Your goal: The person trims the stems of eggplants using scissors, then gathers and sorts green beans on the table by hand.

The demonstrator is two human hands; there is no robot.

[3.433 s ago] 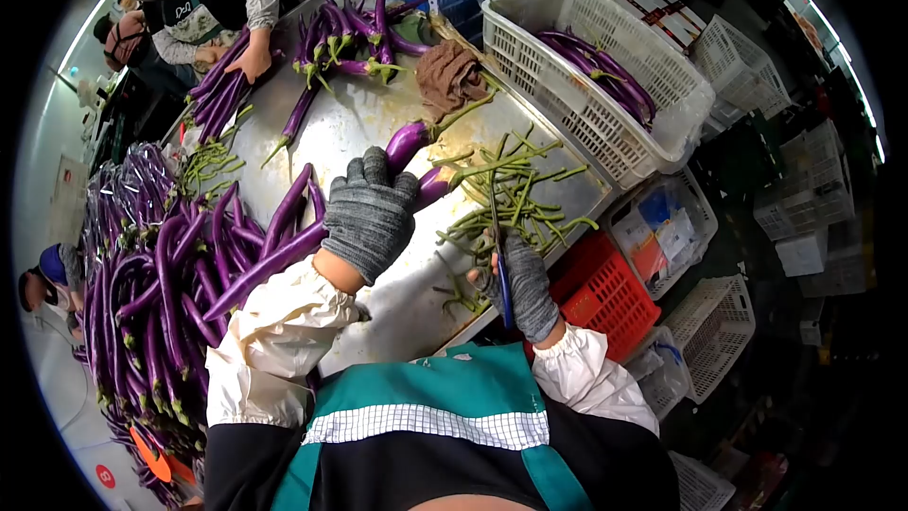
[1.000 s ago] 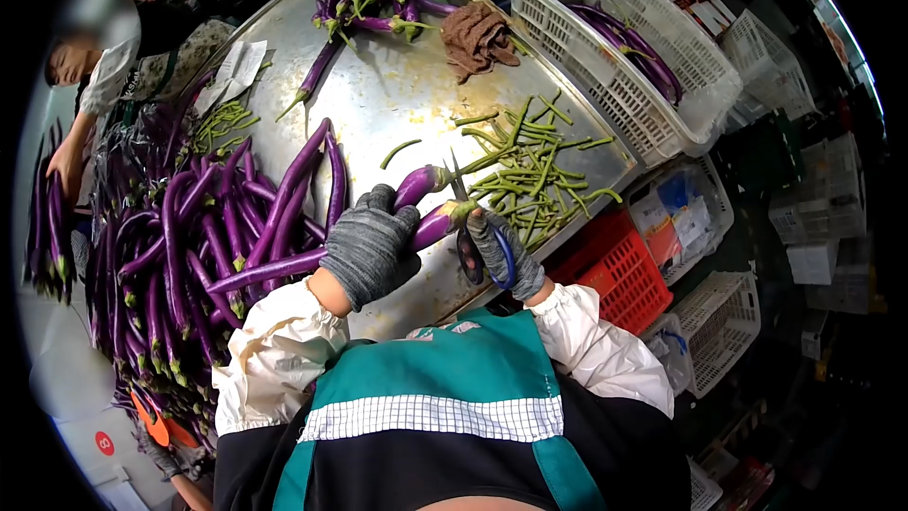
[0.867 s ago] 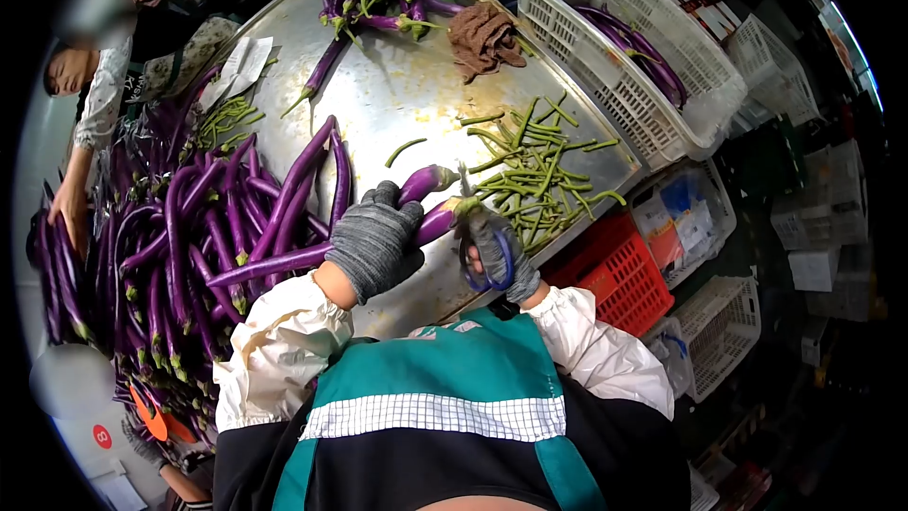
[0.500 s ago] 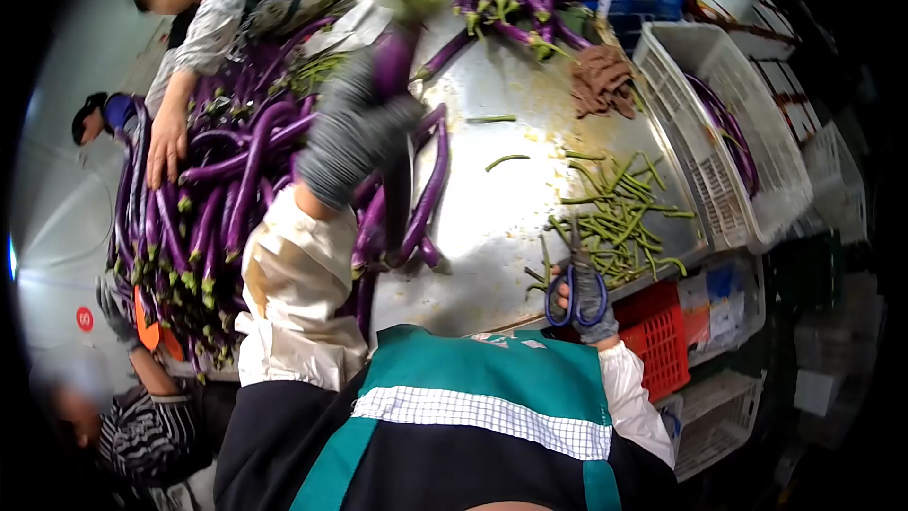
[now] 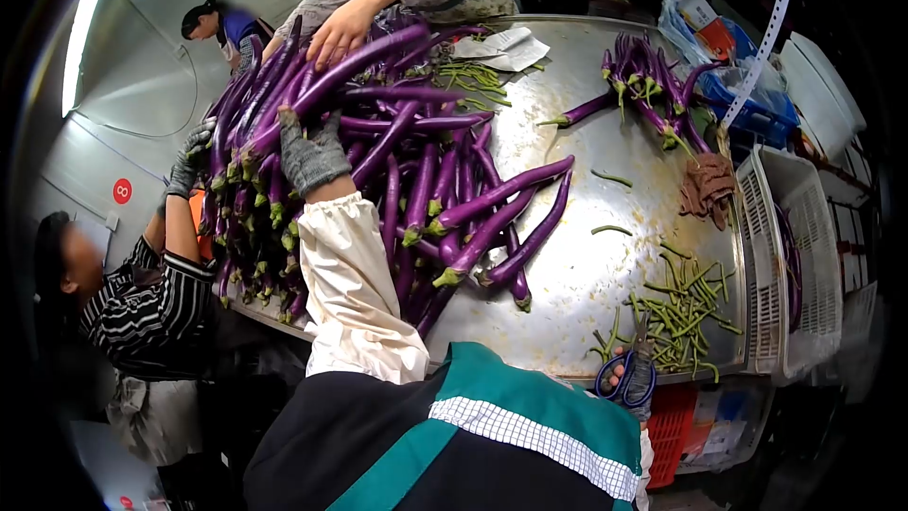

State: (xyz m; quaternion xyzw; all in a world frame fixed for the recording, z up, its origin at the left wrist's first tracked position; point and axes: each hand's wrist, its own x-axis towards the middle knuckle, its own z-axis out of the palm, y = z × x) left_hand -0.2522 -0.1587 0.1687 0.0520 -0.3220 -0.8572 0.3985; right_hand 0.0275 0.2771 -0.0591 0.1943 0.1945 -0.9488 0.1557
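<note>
My left hand (image 5: 316,159), in a grey glove with a bare fingertip showing, reaches over the pile of long purple eggplants (image 5: 421,185). Its fingers are spread against a long eggplant (image 5: 364,64) lying across the top; the hand does not appear closed round it. My right hand (image 5: 636,392), also gloved, holds scissors (image 5: 610,377) with blue handles at the table's near edge. The blades point at a heap of green stem pieces (image 5: 686,312). Several eggplants (image 5: 530,227) lie loosely at the pile's right side, green ends toward me.
A metal table (image 5: 558,312) carries everything. Another eggplant bunch (image 5: 653,80) and a brown cloth (image 5: 707,189) lie at the right, beside a white crate (image 5: 813,255). A co-worker's hand (image 5: 340,33) rests on the pile; another co-worker's gloved hand (image 5: 189,156) touches its left side.
My left hand has moved down and left onto the pile; the eggplant it held raised is no longer in it. The view has turned left. My right hand keeps the scissors.
</note>
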